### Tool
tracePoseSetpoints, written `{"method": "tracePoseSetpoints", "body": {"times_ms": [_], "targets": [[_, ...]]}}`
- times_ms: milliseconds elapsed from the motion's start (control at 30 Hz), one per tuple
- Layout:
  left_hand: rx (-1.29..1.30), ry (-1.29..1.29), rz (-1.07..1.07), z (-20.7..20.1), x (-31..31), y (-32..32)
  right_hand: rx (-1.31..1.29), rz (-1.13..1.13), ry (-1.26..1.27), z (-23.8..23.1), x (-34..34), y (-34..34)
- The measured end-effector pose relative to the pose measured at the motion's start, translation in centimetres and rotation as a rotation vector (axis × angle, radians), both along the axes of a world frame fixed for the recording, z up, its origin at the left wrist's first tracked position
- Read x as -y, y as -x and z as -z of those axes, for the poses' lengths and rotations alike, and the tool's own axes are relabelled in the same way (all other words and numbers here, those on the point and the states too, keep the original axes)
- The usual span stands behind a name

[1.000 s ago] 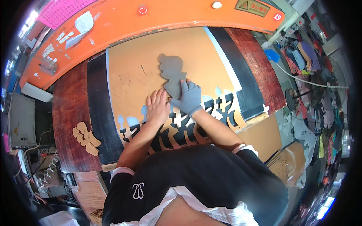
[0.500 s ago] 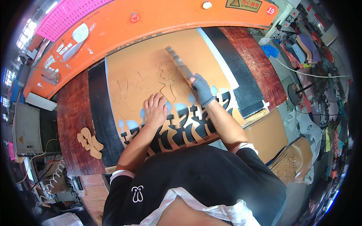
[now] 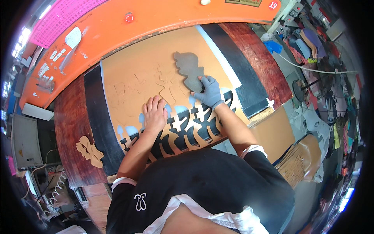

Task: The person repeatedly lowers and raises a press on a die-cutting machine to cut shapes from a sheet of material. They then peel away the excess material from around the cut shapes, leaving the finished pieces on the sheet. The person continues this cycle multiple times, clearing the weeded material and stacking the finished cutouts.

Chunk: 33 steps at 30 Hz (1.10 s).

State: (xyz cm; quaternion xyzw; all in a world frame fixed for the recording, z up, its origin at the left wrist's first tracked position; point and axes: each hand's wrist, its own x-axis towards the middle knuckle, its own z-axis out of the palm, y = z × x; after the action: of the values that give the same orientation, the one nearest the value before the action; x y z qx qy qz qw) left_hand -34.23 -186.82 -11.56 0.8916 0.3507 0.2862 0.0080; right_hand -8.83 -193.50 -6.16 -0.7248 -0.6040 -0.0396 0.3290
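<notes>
My right hand (image 3: 210, 93), in a grey glove with bare fingertips, grips the near end of a grey cutting die (image 3: 188, 70) with a curvy outline. The die lies flat, or nearly so, over the tan sheet (image 3: 136, 54); whether it touches cannot be told. My bare left hand (image 3: 155, 114) rests on the sheet, fingers stretched out, just left of some cut outlines (image 3: 168, 93). Along its near edge the sheet has several cut-out openings, through which a black surface (image 3: 196, 134) shows.
An orange machine beam (image 3: 156, 17) with a red button spans the far side. Cut tan pieces (image 3: 89, 151) lie on the dark red board (image 3: 70, 128) at left. At right are a stack of tan sheets (image 3: 292, 167) and a blue object (image 3: 272, 46).
The die was tilted up on edge and blurred; now its broad face lies over the sheet, right of the cut outlines. My left hand stays on the sheet. The whole view has shifted slightly.
</notes>
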Motion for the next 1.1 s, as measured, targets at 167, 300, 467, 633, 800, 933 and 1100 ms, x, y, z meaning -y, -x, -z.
{"method": "tracePoseSetpoints", "body": {"times_ms": [167,300,467,633,800,933,1100], "targets": [[0.006,-0.010,0.008,0.0,-0.1,0.0,-0.606,-0.017,0.018,-0.4,0.0,-2.3],[0.005,0.008,0.006,-0.1,-0.3,-0.2,-1.054,0.002,-0.083,-1.5,1.2,-3.3],[0.017,0.051,0.006,-0.3,-0.5,-0.3,0.009,-0.003,0.005,-0.7,1.4,-0.5],[0.002,0.045,0.018,-0.6,-0.7,-0.2,-0.228,-0.032,-0.105,0.6,1.2,-1.2],[0.217,0.099,0.152,-1.1,-0.1,0.9,-0.924,0.142,-0.237,0.8,4.8,-4.8],[0.203,0.110,0.185,-1.1,3.7,5.2,-0.530,0.294,-0.248,1.1,11.8,-7.1],[0.355,0.374,0.134,0.9,9.9,13.1,-0.184,0.447,-0.246,3.8,17.1,-7.6]]}}
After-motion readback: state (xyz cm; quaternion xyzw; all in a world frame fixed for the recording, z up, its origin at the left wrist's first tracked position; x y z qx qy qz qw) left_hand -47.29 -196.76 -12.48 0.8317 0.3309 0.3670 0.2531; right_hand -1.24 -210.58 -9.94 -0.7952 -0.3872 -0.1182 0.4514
